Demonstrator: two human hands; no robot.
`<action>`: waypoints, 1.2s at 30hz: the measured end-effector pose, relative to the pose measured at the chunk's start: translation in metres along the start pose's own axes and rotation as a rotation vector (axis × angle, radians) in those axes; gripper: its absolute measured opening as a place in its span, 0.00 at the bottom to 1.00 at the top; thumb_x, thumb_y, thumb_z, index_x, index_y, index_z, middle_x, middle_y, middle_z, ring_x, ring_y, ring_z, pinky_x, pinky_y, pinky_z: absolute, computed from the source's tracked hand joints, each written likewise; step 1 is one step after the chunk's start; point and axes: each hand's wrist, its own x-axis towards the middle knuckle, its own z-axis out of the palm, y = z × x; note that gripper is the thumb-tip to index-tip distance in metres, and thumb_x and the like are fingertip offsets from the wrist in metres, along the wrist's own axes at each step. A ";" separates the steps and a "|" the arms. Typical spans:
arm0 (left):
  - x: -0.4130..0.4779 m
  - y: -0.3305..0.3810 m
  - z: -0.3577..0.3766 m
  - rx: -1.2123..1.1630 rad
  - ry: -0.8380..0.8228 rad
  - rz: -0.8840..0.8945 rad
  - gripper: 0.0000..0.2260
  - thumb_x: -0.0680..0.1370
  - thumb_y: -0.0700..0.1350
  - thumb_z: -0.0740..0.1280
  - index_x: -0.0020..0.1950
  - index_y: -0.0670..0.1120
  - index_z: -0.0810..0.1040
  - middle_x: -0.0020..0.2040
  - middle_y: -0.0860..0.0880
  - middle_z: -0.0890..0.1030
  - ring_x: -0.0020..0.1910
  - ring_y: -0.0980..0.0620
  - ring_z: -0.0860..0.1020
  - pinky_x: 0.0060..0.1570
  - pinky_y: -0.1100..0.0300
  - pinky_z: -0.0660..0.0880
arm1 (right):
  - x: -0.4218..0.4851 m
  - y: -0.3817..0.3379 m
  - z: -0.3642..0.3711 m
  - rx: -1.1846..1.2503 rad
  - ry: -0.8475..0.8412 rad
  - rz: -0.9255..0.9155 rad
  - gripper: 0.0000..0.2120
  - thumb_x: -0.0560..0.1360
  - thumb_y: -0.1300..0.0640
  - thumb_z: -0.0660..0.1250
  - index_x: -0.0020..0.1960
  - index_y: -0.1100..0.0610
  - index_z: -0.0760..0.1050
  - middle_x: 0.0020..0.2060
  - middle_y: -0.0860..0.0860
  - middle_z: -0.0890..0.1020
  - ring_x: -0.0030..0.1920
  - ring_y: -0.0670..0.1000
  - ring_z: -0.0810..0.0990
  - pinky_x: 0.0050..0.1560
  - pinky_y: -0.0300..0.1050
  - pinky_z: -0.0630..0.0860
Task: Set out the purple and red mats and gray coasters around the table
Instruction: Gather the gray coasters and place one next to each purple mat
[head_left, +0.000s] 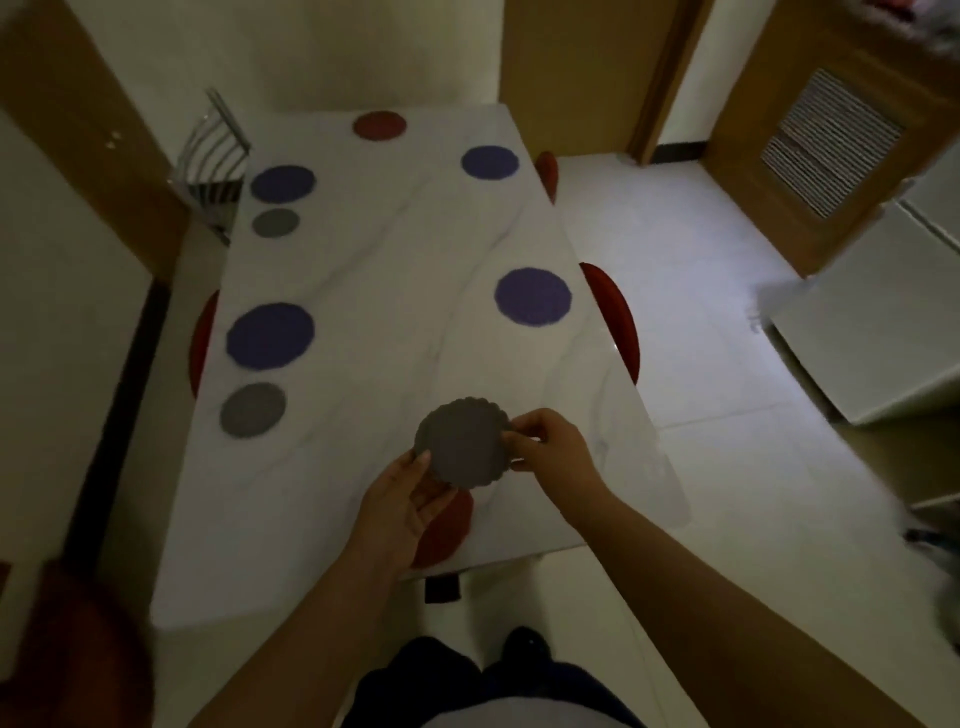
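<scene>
Above the near end of the white marble table (363, 260), both hands hold a gray scalloped coaster (461, 441). My left hand (402, 499) grips its lower left edge from beneath. My right hand (545, 447) pinches its right edge. A red mat (449, 535) lies under my left hand near the table's front edge. Several purple mats lie along both sides: near left (270, 335), far left (283, 182), near right (532, 296), far right (490, 162). A second red mat (379, 125) sits at the far end. Two gray coasters (253, 409) (275, 222) lie on the left side.
A metal-backed chair (215, 156) stands at the far left corner. Red chair seats (615, 312) (546, 174) show along the right side, another (200, 343) on the left. White tiled floor lies to the right, with a white cabinet (862, 322) and a wooden door (831, 135).
</scene>
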 end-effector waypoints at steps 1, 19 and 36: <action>-0.002 -0.001 -0.001 -0.015 0.011 0.020 0.18 0.75 0.44 0.66 0.64 0.41 0.76 0.56 0.43 0.83 0.52 0.48 0.83 0.45 0.57 0.81 | 0.003 -0.002 -0.005 0.049 -0.047 0.020 0.03 0.74 0.61 0.68 0.47 0.59 0.75 0.44 0.55 0.81 0.45 0.54 0.81 0.43 0.42 0.81; -0.025 0.004 -0.054 -0.187 0.278 0.171 0.18 0.79 0.42 0.64 0.68 0.41 0.72 0.62 0.43 0.78 0.55 0.46 0.79 0.45 0.61 0.81 | 0.043 0.094 -0.036 -0.054 0.068 0.415 0.08 0.75 0.63 0.66 0.53 0.62 0.75 0.49 0.60 0.79 0.48 0.57 0.78 0.50 0.51 0.79; -0.008 -0.004 -0.040 -0.120 0.209 0.117 0.14 0.76 0.43 0.66 0.61 0.43 0.77 0.54 0.46 0.84 0.50 0.50 0.83 0.42 0.60 0.81 | 0.034 0.100 -0.040 -0.546 -0.022 0.263 0.16 0.75 0.58 0.65 0.63 0.59 0.71 0.55 0.56 0.79 0.53 0.52 0.76 0.54 0.44 0.71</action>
